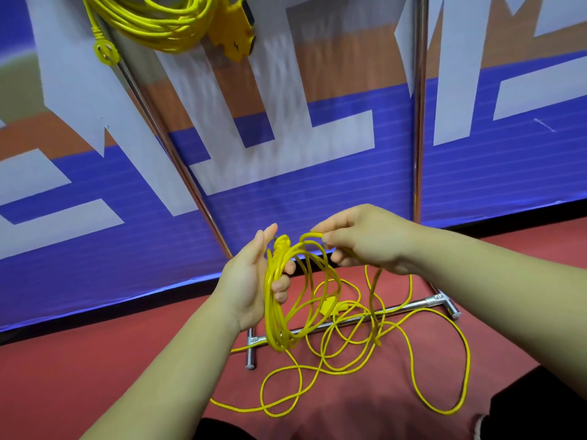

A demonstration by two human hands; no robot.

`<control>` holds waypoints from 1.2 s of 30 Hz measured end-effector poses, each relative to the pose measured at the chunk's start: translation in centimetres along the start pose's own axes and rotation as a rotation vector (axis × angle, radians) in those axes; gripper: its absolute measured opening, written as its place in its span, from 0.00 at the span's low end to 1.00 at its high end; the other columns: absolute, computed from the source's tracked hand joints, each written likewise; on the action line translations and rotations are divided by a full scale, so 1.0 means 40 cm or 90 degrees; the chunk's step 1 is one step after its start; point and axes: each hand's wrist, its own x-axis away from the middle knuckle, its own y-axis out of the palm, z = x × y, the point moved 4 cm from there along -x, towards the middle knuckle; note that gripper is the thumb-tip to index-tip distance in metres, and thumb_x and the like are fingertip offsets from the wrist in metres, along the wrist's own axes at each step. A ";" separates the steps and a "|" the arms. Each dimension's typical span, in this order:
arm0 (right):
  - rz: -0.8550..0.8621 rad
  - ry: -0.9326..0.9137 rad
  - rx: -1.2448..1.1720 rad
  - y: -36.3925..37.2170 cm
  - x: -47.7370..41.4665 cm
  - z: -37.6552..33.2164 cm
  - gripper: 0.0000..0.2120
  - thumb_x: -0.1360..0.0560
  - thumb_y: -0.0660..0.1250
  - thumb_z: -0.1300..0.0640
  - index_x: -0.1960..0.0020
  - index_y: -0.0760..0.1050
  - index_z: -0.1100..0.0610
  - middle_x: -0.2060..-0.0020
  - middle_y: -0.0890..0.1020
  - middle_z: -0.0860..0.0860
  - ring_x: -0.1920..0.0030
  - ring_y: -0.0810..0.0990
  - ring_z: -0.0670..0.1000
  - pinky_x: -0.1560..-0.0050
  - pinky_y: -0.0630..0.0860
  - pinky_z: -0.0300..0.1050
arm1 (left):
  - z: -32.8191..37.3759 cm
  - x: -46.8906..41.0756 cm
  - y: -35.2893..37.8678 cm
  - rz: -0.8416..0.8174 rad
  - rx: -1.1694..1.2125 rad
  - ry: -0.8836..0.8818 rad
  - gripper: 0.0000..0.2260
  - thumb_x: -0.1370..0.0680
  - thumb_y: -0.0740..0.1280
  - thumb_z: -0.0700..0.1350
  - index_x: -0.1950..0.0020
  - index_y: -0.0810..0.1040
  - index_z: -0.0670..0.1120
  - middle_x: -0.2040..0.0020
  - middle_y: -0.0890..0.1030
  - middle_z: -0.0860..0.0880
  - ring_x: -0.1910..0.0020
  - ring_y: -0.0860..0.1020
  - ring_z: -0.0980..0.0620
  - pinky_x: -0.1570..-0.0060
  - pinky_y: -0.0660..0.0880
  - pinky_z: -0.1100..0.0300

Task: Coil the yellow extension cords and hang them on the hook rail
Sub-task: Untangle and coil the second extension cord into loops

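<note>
Head view: left hand (251, 281) grips hanging loops of the limp yellow extension cord (273, 312), right hand (365, 239) pinches the next loop just beside it, the rest sprawled on the red floor (95, 360); light and tangle-prone, likely best taken near the gathered coil.

Left forearm (178, 360) and right forearm (495, 265) are bare; black trousers (546, 404) at the near edge show a pale frayed patch (478, 422), right.

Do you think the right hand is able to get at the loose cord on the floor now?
Probably not yet: the right hand pinches a loop; otherwise the loose cord lies unobstructed.
</note>
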 end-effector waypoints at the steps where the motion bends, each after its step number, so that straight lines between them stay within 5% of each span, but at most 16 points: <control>1: -0.009 -0.009 0.019 0.007 0.004 -0.003 0.13 0.22 0.62 0.65 0.42 0.81 0.56 0.64 0.81 0.57 0.63 0.79 0.50 0.57 0.80 0.43 | -0.001 0.001 0.012 0.005 -0.007 -0.001 0.16 0.21 0.59 0.61 0.39 0.81 0.60 0.62 0.73 0.43 0.74 0.65 0.51 0.73 0.63 0.60; 3: -0.019 -0.032 0.057 0.022 0.015 -0.012 0.16 0.24 0.60 0.67 0.45 0.82 0.52 0.64 0.83 0.58 0.62 0.81 0.51 0.51 0.82 0.49 | -0.005 -0.002 0.025 0.024 -0.019 -0.001 0.15 0.26 0.63 0.59 0.52 0.86 0.54 0.64 0.76 0.44 0.75 0.66 0.52 0.73 0.62 0.60; 7: -0.015 -0.109 0.164 0.048 0.033 -0.037 0.15 0.24 0.62 0.67 0.47 0.81 0.51 0.63 0.85 0.57 0.63 0.83 0.52 0.51 0.82 0.57 | -0.025 -0.030 0.012 0.100 -0.002 -0.001 0.20 0.18 0.63 0.53 0.31 0.73 0.42 0.62 0.79 0.44 0.74 0.70 0.51 0.75 0.67 0.61; 11: 0.044 -0.140 0.207 0.057 0.030 -0.040 0.09 0.27 0.67 0.65 0.51 0.76 0.53 0.66 0.86 0.54 0.69 0.82 0.52 0.62 0.81 0.61 | -0.027 -0.034 0.020 0.160 0.020 0.036 0.21 0.17 0.63 0.47 0.24 0.66 0.46 0.64 0.81 0.45 0.71 0.72 0.52 0.76 0.67 0.61; 17: 0.078 -0.173 0.255 0.084 0.034 -0.029 0.12 0.29 0.69 0.64 0.58 0.66 0.54 0.68 0.85 0.52 0.74 0.80 0.42 0.69 0.76 0.45 | -0.003 -0.036 0.018 0.222 0.066 0.081 0.29 0.20 0.65 0.36 0.22 0.62 0.52 0.64 0.80 0.46 0.71 0.72 0.53 0.77 0.66 0.63; 24: -0.085 -0.178 0.159 0.125 0.029 0.037 0.13 0.23 0.68 0.63 0.59 0.65 0.54 0.64 0.84 0.56 0.59 0.86 0.57 0.54 0.81 0.55 | 0.066 -0.021 -0.026 0.277 0.130 0.210 0.28 0.19 0.61 0.34 0.21 0.61 0.53 0.66 0.76 0.46 0.69 0.75 0.50 0.66 0.75 0.56; 27: -0.128 -0.180 0.153 0.130 0.011 0.070 0.12 0.22 0.67 0.63 0.59 0.66 0.54 0.63 0.84 0.53 0.65 0.80 0.54 0.61 0.77 0.52 | 0.086 -0.010 -0.040 0.281 0.176 0.226 0.27 0.17 0.60 0.36 0.21 0.59 0.55 0.64 0.76 0.46 0.63 0.82 0.48 0.56 0.79 0.48; 30: -0.186 -0.149 0.192 0.147 0.000 0.123 0.12 0.22 0.67 0.62 0.58 0.65 0.54 0.65 0.83 0.49 0.70 0.71 0.51 0.69 0.67 0.46 | 0.104 0.005 -0.056 0.287 0.237 0.248 0.27 0.17 0.59 0.36 0.21 0.59 0.55 0.64 0.76 0.46 0.65 0.83 0.49 0.59 0.81 0.49; 33: -0.220 -0.100 0.238 0.150 -0.013 0.186 0.12 0.21 0.66 0.62 0.57 0.65 0.54 0.60 0.84 0.55 0.70 0.71 0.48 0.70 0.66 0.42 | 0.119 0.020 -0.078 0.301 0.271 0.268 0.25 0.16 0.58 0.36 0.22 0.61 0.55 0.65 0.76 0.47 0.72 0.78 0.54 0.66 0.79 0.57; 36: -0.264 -0.046 0.341 0.131 -0.018 0.253 0.12 0.22 0.66 0.62 0.59 0.66 0.51 0.62 0.83 0.49 0.69 0.72 0.50 0.69 0.68 0.44 | 0.138 0.034 -0.116 0.277 0.310 0.292 0.25 0.16 0.57 0.35 0.22 0.63 0.56 0.62 0.75 0.46 0.73 0.74 0.55 0.73 0.73 0.63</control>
